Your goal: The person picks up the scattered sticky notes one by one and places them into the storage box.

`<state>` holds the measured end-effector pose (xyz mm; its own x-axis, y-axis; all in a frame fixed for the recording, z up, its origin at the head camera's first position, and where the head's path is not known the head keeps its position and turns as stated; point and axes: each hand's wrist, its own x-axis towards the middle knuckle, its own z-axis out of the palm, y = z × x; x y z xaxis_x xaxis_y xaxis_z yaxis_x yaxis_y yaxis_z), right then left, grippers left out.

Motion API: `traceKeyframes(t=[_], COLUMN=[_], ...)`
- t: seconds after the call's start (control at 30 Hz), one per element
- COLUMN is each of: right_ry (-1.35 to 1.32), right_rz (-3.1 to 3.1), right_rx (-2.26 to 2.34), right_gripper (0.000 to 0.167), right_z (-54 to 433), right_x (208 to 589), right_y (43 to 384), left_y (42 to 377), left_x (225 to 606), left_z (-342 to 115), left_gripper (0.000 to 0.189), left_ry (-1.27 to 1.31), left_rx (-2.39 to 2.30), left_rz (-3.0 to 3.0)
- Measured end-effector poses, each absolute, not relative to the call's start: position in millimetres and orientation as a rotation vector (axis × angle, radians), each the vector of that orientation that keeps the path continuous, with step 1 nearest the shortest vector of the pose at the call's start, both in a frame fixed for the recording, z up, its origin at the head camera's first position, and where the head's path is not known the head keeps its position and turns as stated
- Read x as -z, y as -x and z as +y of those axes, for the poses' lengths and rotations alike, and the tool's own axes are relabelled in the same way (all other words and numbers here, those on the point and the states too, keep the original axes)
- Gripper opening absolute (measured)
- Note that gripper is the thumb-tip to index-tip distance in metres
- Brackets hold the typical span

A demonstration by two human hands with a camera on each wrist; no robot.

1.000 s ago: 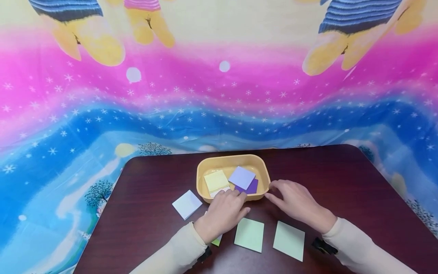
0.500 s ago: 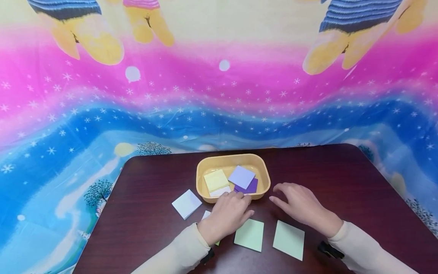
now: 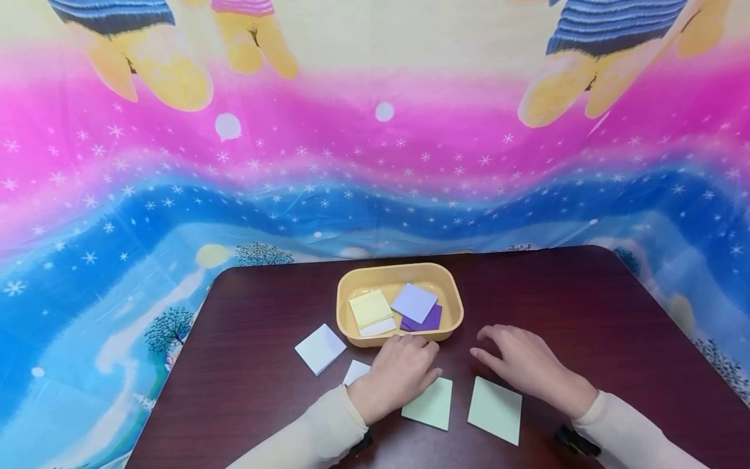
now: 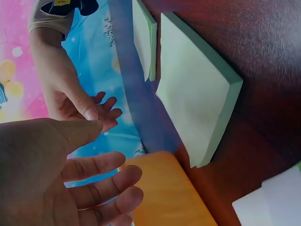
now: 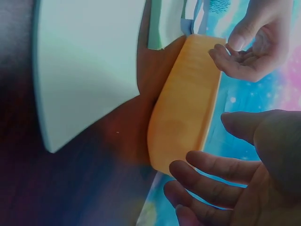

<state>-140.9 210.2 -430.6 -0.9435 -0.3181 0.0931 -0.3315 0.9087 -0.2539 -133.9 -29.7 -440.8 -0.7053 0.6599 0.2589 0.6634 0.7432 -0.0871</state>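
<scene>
My left hand (image 3: 400,371) hovers just in front of the yellow bin (image 3: 400,341), its fingers loosely bent with nothing between them. Beneath it, partly covered, lies a light green sticky-note pad (image 3: 430,407). My right hand (image 3: 527,361), also holding nothing, is to the right of the bin and above a second pale green pad (image 3: 495,412). Inside the bin, a pale yellow pad (image 3: 370,308) overlaps a whitish pad (image 3: 377,327) on the left. On the right, a lavender pad (image 3: 415,302) overlaps a dark purple pad (image 3: 430,318).
Left of the bin a white pad (image 3: 320,349) lies on the dark wood table (image 3: 252,365). Another whitish pad (image 3: 356,372) shows partly behind my left forearm. A printed cloth (image 3: 375,150) hangs behind the table's far edge.
Both hands have drawn back from the bin toward me and a little to the right. The right fingers have come away from the bin's corner. Bin and pads stay put.
</scene>
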Motion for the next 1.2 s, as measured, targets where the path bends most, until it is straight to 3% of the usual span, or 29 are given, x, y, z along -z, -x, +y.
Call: traceKeyframes(t=[0.87,1.2], right_ry=[-0.464,-0.511], right_rz=[-3.139,-3.149], right_rx=[-0.428,-0.418], right_gripper=[0.018,0.034], right_z=[222,226], right_x=[455,459], right_y=[121,115], left_y=[137,137], left_x=[455,458], left_z=[-14,-13], left_gripper=[0.028,0.028], left_ry=[1.052,1.058], left_rx=[-0.013,-0.011], left_rz=[-2.664,-2.664])
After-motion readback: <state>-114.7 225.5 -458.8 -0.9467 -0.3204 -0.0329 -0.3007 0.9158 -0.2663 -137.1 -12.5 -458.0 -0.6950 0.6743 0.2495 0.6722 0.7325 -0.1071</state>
